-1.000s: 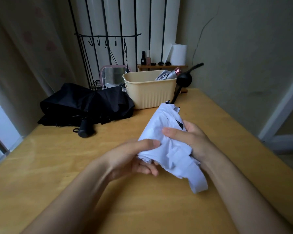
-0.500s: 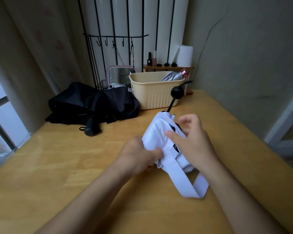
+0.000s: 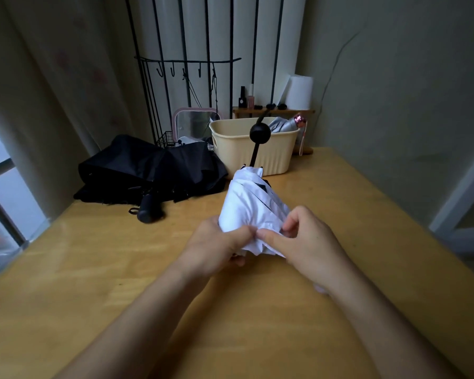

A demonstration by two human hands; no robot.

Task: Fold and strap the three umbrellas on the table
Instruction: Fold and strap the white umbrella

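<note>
A white umbrella (image 3: 251,203) with bunched fabric is held above the middle of the wooden table (image 3: 93,269), its black round handle (image 3: 260,133) pointing away toward the basket. My left hand (image 3: 216,248) grips its near end from the left. My right hand (image 3: 307,242) pinches the fabric at that same end from the right. A black umbrella (image 3: 148,173) lies loosely collapsed at the table's back left, its handle (image 3: 148,212) toward me. A silver umbrella (image 3: 283,124) with a pink end rests inside the basket.
A cream plastic basket (image 3: 257,157) stands at the back centre. Behind it are a pink-framed mirror (image 3: 195,123), a black wire rack with hooks (image 3: 186,67), and a small shelf with bottles and a paper roll (image 3: 298,91). A wall runs along the right.
The white umbrella swung upright, its handle now pointing at the basket. The loose white strap that hung below has gone from view. Both hands shifted to the near end of the fabric.
</note>
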